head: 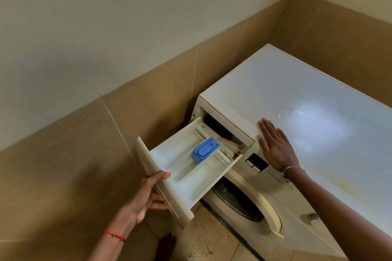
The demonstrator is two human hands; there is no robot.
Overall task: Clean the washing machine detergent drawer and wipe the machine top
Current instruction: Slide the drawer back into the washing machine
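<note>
White plastic detergent drawer (186, 167) is pulled far out of the washing machine (282, 224), its back end at the mouth of the dark slot (220, 128); whether it still sits in the runners cannot be told. The drawer has three long compartments, and a blue insert (205, 149) sits in the middle one toward the back. There is brown rust-like staining at the drawer's rear right corner and around the slot edge.

The left hand (148, 195) grips the drawer's front panel (158, 174), thumb hooked over the top edge and fingers curled round the outer face. A red thread bracelet (115, 235) is on that wrist.

The right hand (275, 148) lies flat on the front left corner of the machine top (297, 95), fingers straight and together, holding nothing, with the thumb at the front edge. A beaded bracelet (291, 169) is on that wrist.

The machine top is pale with smears, specks and a bright glare patch, plus a yellowish tinge near the front edge. Below the right hand is a small dark control panel (256, 163), and lower down the round door (244, 201), which looks closed. The machine stands in a corner, with tan wall tiles (84, 154) beneath a pale upper wall. The tiled floor (212, 239) below the drawer looks dirty.
</note>
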